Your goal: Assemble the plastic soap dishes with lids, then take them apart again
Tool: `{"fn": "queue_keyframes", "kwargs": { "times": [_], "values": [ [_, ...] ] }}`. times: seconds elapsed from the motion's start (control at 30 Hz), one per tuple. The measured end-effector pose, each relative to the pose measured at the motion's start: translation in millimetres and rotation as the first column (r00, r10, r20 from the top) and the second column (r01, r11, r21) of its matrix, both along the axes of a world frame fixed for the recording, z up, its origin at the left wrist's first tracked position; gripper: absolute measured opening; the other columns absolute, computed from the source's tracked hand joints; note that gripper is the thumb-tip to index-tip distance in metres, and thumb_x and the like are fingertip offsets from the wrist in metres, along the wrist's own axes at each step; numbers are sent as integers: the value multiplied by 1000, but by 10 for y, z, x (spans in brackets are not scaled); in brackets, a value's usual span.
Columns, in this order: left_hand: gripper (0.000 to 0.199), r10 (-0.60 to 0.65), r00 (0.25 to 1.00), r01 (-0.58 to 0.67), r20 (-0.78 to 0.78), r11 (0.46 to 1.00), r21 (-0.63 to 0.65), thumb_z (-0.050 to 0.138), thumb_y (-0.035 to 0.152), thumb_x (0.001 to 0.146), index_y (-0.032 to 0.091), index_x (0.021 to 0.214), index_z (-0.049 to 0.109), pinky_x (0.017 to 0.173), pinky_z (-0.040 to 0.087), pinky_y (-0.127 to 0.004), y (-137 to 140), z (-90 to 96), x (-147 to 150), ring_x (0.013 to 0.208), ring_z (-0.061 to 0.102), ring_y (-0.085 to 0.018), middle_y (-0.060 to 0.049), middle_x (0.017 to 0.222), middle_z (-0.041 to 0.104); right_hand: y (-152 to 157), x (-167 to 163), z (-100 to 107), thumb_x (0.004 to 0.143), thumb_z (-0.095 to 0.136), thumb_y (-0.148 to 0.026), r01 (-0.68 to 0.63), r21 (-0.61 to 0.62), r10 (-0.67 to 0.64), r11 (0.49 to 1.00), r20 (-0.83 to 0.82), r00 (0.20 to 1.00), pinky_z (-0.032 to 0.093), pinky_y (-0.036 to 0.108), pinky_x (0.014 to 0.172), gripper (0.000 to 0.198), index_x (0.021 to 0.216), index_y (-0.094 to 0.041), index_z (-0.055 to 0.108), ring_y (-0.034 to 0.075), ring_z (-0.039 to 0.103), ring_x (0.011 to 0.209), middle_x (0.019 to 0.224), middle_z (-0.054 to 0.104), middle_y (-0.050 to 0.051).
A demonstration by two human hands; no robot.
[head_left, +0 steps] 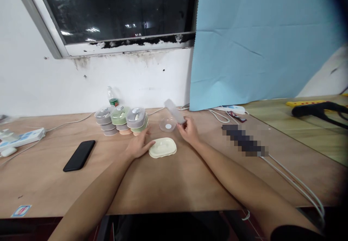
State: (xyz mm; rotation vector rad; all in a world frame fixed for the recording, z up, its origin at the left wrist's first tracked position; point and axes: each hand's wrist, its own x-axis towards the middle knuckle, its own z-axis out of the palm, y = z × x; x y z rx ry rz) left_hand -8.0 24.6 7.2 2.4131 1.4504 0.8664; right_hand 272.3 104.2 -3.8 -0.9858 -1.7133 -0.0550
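Note:
My left hand [138,145] rests on the table with its fingers apart and holds nothing. Its thumb reaches the left edge of a shallow cream dish [163,146], which has rounded corners and looks like a soap dish. My right hand [189,132] pinches a flat, frosted translucent plastic piece [174,111] by its lower end and keeps it tilted above the table. Behind the dish lies a clear plastic lid [163,125] with a round white sticker. Stacked lidded boxes [136,117] in grey, green and peach stand just beyond my left fingers.
A black phone [79,156] lies at left, near a white power strip [25,139]. A plastic bottle [112,96] stands against the wall. To the right are a pixelated dark object [241,139] and white cables [296,183]. A blue cloth [252,45] hangs behind.

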Motion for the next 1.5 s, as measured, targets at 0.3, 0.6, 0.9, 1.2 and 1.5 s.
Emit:
{"fn": "queue_keyframes", "kwargs": {
  "times": [0.3,0.6,0.9,1.2,1.5],
  "values": [
    [56,11,995,-41,97,948,314,51,50,84,17,130,45,82,48,-36,-79,75,-75,96,62,-26,-12,113,63,-411,-258,52,89,43,-43,-387,-46,386,921,243,890,48,33,70,47,128,-16,48,20,60,71,88,66,8],
    [64,57,991,-80,123,978,191,48,56,84,14,133,45,67,44,-28,-66,73,-67,70,60,-18,-5,82,66,-274,-330,24,85,51,-47,-521,-428,429,738,-298,853,42,26,57,46,120,-18,58,16,56,65,84,66,4],
    [48,68,985,-82,-160,993,-79,40,57,90,19,72,62,55,32,-25,-58,154,29,61,53,-14,-2,68,63,-144,-275,-22,83,54,-44,-467,-695,578,547,-91,811,33,22,53,35,75,-13,68,12,50,58,63,59,0],
    [47,106,993,-115,-54,971,-210,38,56,91,21,89,69,62,41,-25,51,-2,47,73,59,-17,-4,81,68,-51,-254,-62,83,55,-37,-425,-689,541,588,-55,839,40,23,60,34,105,-15,69,14,57,67,81,68,3],
    [50,-65,996,56,-57,989,-139,32,53,94,19,77,64,64,42,-29,33,52,15,69,58,-17,-3,76,67,-82,-218,-25,84,57,-47,-285,-586,426,759,116,897,32,22,51,46,119,-17,60,11,45,49,54,48,-6]
  ]
}}
